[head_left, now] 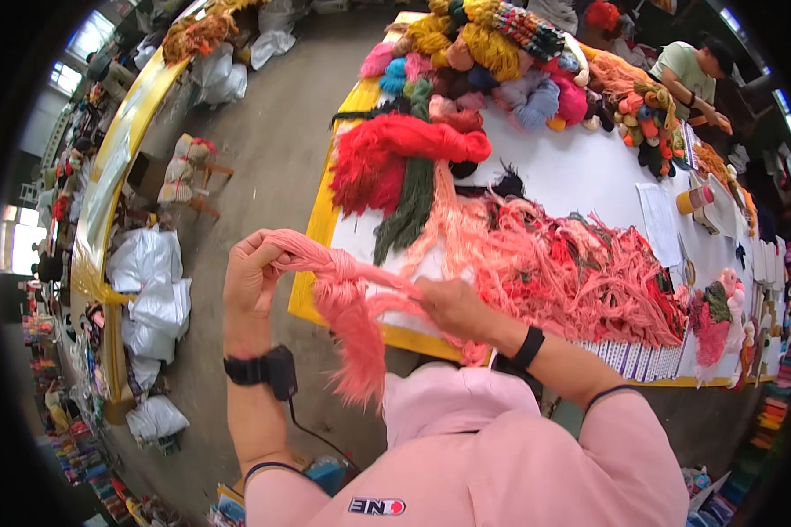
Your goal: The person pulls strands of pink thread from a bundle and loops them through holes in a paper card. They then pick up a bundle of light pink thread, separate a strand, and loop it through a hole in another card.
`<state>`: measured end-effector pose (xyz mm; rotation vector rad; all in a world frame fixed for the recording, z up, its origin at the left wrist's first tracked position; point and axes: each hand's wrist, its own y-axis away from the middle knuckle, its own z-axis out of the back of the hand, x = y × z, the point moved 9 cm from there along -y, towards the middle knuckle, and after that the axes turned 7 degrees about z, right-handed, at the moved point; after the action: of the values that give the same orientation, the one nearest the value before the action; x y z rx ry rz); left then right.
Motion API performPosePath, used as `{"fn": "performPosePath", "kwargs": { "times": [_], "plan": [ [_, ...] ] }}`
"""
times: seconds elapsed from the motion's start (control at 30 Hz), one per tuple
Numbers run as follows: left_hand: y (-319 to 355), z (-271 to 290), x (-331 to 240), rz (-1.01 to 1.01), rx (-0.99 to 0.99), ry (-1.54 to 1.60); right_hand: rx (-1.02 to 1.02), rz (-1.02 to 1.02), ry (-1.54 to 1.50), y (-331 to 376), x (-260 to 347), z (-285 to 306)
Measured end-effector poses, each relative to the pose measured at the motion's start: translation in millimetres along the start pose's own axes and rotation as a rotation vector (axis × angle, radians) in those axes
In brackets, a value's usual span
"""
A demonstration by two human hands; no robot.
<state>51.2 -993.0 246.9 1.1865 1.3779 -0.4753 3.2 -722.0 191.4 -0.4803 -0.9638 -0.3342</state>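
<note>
A thick bundle of pink yarn [336, 285] is stretched between my two hands, in front of the table's near left corner. My left hand [253, 268] is closed round its looped end, raised out past the table edge. Closer to my body, my right hand [453, 307] grips the strands at the other side. Between the hands the bundle looks knotted or wrapped, and a loose frayed tail hangs down toward my chest. On the table beside my right hand spreads a tangled heap of pink yarn [562, 272] with darker strands mixed in.
The white table [589, 167] has a yellow edge. Red yarn [404, 149] and a dark green hank [406, 211] lie at its left, with many-coloured yarn balls [501, 61] behind. A co-worker [690, 75] stands far right. White plastic sacks [149, 281] and a small stool [209, 180] are left.
</note>
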Motion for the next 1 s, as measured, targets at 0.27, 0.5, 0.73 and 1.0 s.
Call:
{"fn": "performPosePath", "kwargs": {
  "times": [0.27, 0.5, 0.73, 1.0],
  "plan": [
    [-54.8, -99.9, -155.6, -0.424, -0.035, -0.566, -0.320, 0.004, 0.153, 18.9, -15.1, 70.6],
    [-235.0, -182.9, -16.9, -0.039, 0.311, -1.022, -0.676, -0.480, -0.062, 130.5, -42.6, 154.3],
    [-352.5, -257.8, 18.5, -0.374, 0.087, -1.306, -0.827, -0.669, 0.063, 258.1, -42.5, 158.8],
    [-302.1, -277.9, 147.0, -1.051, -0.193, -1.830, -0.983, -0.889, 0.079, 368.0, -39.3, 138.8]
  ]
}}
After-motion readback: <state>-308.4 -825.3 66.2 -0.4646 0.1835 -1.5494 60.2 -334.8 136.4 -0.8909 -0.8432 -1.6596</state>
